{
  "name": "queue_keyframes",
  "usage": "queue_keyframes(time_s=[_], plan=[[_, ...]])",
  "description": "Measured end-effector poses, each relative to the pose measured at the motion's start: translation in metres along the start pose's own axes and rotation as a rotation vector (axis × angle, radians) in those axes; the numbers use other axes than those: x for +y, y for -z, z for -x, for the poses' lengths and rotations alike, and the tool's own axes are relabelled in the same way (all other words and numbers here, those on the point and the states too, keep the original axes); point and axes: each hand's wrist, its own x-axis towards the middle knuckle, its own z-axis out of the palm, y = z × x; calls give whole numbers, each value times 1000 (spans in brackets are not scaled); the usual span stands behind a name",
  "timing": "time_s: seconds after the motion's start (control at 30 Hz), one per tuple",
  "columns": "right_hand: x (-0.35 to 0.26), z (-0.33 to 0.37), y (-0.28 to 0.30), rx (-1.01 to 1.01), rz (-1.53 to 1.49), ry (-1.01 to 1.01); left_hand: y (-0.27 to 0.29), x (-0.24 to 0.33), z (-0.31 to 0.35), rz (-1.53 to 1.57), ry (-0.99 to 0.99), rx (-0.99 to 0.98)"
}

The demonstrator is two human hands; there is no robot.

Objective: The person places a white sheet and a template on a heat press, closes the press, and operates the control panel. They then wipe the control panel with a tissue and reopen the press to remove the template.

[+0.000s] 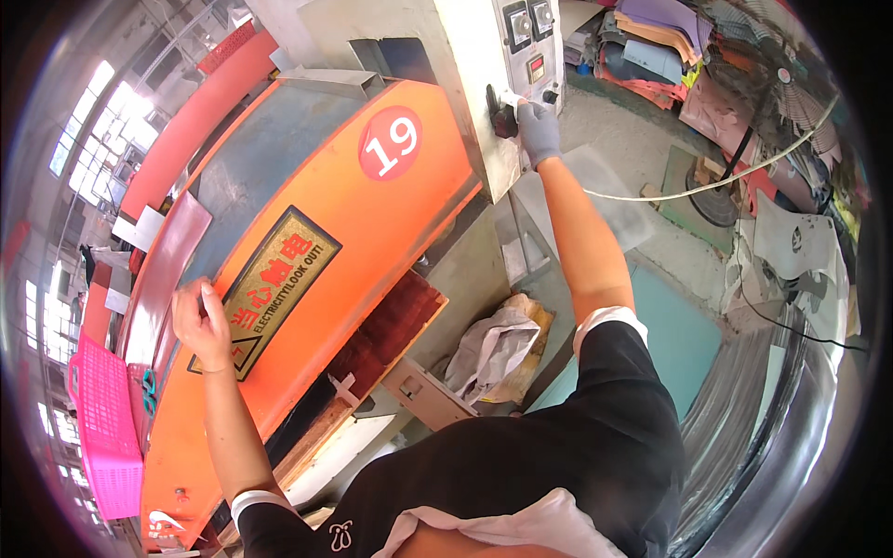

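My right hand (539,133), in a grey glove with pale fingertips, reaches up to the control panel (534,71) on a cream machine housing. Its fingers close at a black knob (503,115) low on the panel's left side; the hand partly hides the grip. My left hand (202,321) is bare and curled into a loose fist, with no object showing in it. It hovers over the edge of the large orange machine (372,242), beside a shiny reddish sheet (167,270) on the dark top. A yellow and black warning plate (279,279) lies close by.
At the left rim hangs a pink plastic basket (102,432). Below the machine sit a dark red board (395,325) and a whitish cloth sack (493,349). Stacked coloured sheets (656,51), a fan (805,107) and a pale cable (670,196) occupy the right.
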Motion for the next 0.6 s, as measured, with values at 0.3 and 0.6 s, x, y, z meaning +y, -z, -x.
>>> queue_keyframes(time_s=[0.3, 0.6], plan=[[8, 28, -12, 138, -334, 136, -1, -3, 3, -40, 30, -9], [37, 52, -3, 240, -466, 138, 1, 4, -1, -2, 2, 6]])
